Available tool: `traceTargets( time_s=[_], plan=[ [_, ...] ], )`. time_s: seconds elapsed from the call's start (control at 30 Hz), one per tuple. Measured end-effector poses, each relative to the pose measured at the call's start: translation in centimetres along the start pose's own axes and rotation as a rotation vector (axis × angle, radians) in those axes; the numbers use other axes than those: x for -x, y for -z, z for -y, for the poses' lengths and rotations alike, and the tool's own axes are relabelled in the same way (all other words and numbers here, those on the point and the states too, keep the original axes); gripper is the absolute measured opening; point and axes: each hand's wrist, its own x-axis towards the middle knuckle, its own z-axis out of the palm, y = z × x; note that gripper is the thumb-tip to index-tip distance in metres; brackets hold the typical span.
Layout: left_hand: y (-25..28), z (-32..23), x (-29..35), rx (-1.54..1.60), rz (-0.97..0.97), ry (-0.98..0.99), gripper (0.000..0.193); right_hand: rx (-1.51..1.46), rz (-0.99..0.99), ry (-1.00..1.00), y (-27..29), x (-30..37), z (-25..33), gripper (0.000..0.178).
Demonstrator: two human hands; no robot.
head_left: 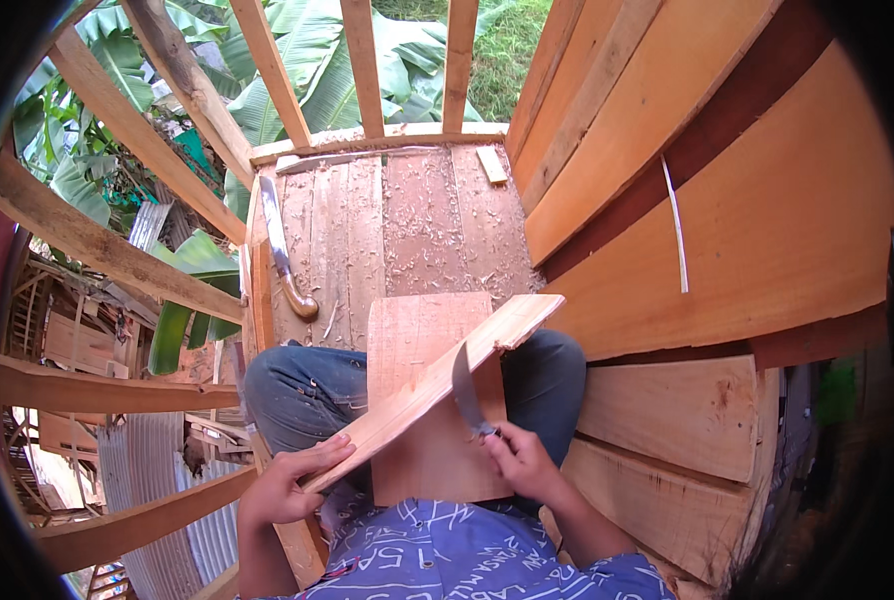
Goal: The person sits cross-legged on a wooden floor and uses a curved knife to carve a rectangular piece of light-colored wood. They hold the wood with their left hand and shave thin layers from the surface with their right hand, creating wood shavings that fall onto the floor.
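Observation:
My left hand (pixel 302 478) grips the near left end of a pale wooden board (pixel 422 387), which slants up to the right across my lap. Closed round a handle, my right hand (pixel 525 460) holds a knife (pixel 465 386) with a curved dark blade. The blade points away from me and lies close to the board's right edge; I cannot tell if it touches. Rough, splintered wood shows near the board's far end. Under it, a wide flat plank (pixel 437 470) rests across my legs.
A machete (pixel 283 250) lies at the left of the shaving-strewn wooden floor (pixel 407 220). A small wood block (pixel 491 166) sits at the far right corner. Wooden railing bars (pixel 364 70) edge the far and left sides. A plank wall (pixel 727 230) rises on my right.

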Motion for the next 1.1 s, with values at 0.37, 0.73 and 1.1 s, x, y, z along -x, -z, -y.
traceTargets(
  time_s=[0.37, 0.73, 1.1],
  plan=[
    [1.9, 0.5, 0.1, 0.071, 0.06, 0.01, 0.078, -0.023, -0.177, 0.084, -3.1, -1.4, -2.2, 0.017],
    [4.0, 1.3, -0.7, 0.146, 0.094, 0.046, 0.075, -0.095, -0.245, 0.112, -1.4, -2.3, 0.1, 0.018],
    [4.4, 0.6, -1.5, 0.068, 0.116, 0.101, 0.077, 0.108, -0.133, 0.11, -3.1, -4.0, 0.5, 0.017]
  ],
)
